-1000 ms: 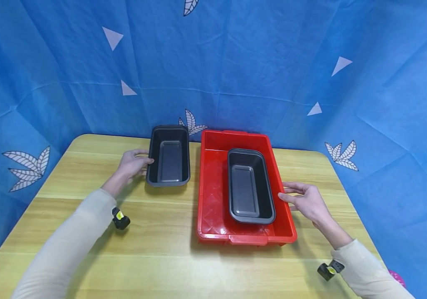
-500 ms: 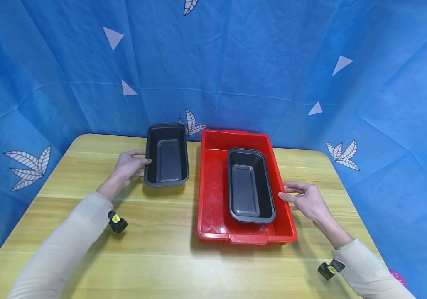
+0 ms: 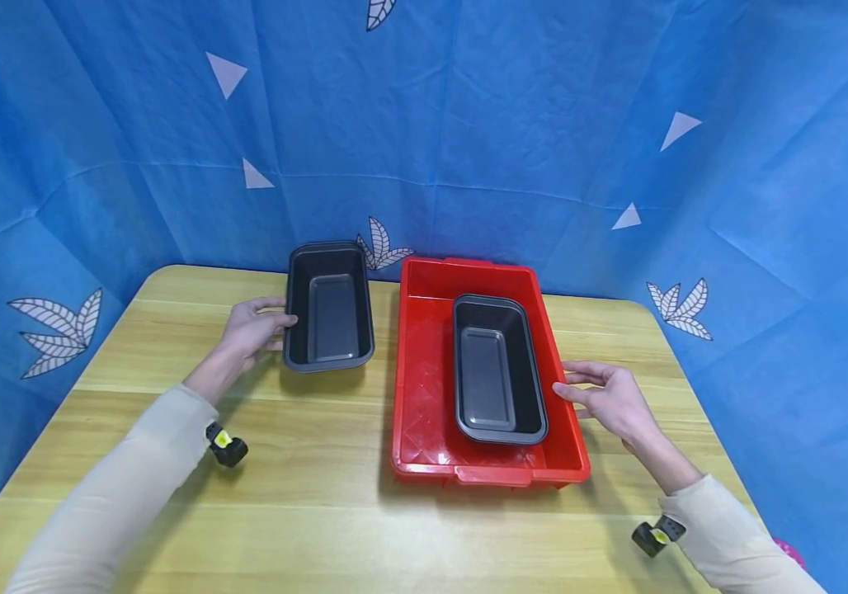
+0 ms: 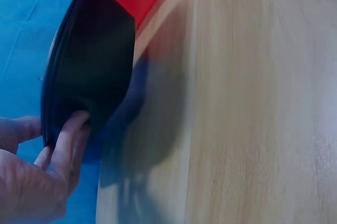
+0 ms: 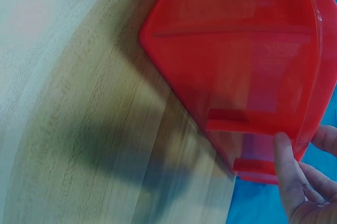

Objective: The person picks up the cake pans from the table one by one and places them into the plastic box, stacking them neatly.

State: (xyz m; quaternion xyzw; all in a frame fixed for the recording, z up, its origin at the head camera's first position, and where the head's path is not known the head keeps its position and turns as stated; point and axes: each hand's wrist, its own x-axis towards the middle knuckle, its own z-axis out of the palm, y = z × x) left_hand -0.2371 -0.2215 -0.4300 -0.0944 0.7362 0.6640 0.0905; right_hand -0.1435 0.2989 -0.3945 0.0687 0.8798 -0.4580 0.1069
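Note:
My left hand (image 3: 252, 330) pinches the left rim of a dark grey loaf pan (image 3: 332, 318), thumb inside and fingers against the outer wall. In the left wrist view, this loaf pan (image 4: 92, 56) casts a shadow on the table; whether its base touches the wood is unclear. A second dark loaf pan (image 3: 487, 379) lies inside a red plastic bin (image 3: 424, 396). On the bin's right side, my right hand (image 3: 613, 402) grips the rim with the thumb over it. The right wrist view shows fingers (image 5: 287, 171) against the outer wall of the red bin (image 5: 231, 71).
The bin stands on a light wood-grain table (image 3: 335, 511), right of the held pan. A blue patterned cloth (image 3: 424, 124) hangs behind the table and at its sides. Each sleeved forearm carries a small black wrist camera (image 3: 227, 445).
My left hand has moved the loaf pan a little to the left and slightly back, away from the bin. My right hand, the bin and the pan inside it stay where they were.

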